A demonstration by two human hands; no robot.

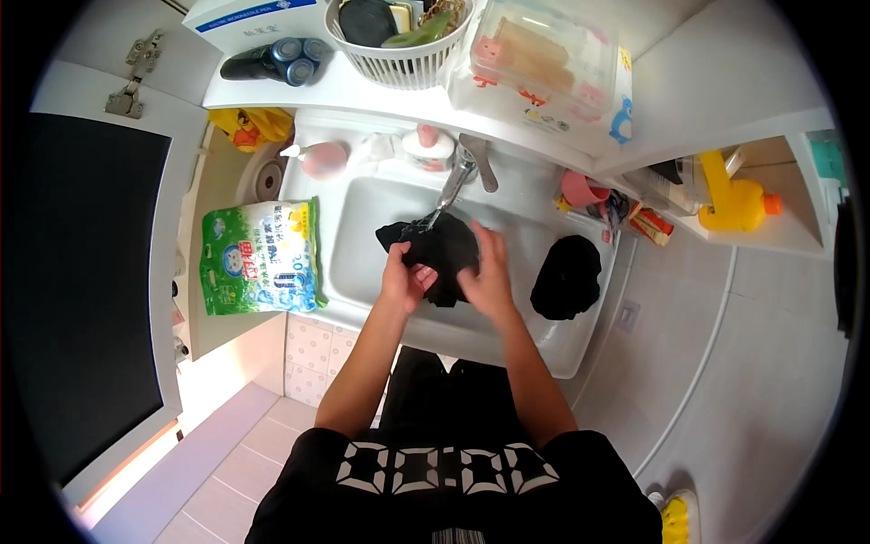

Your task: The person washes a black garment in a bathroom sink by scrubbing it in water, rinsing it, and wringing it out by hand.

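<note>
Water runs from a chrome faucet (461, 174) onto a black cloth (445, 255) held over the white sink basin (357, 272). My left hand (407, 277) grips the cloth's left side, with the thumb on top and the fingers curled at its lower edge. At the cloth's right side is my right hand (491, 272), its thumb and fingers around the edge of the fabric. Another black cloth (566, 277) lies bunched on the sink's right ledge, apart from my hands.
A green and white detergent bag (262, 258) lies left of the basin. Behind it stand a pink bottle (323, 160) and a white pump bottle (428, 148). The shelf above holds an electric shaver (275, 61), a white basket (408, 61) and a clear plastic box (544, 58).
</note>
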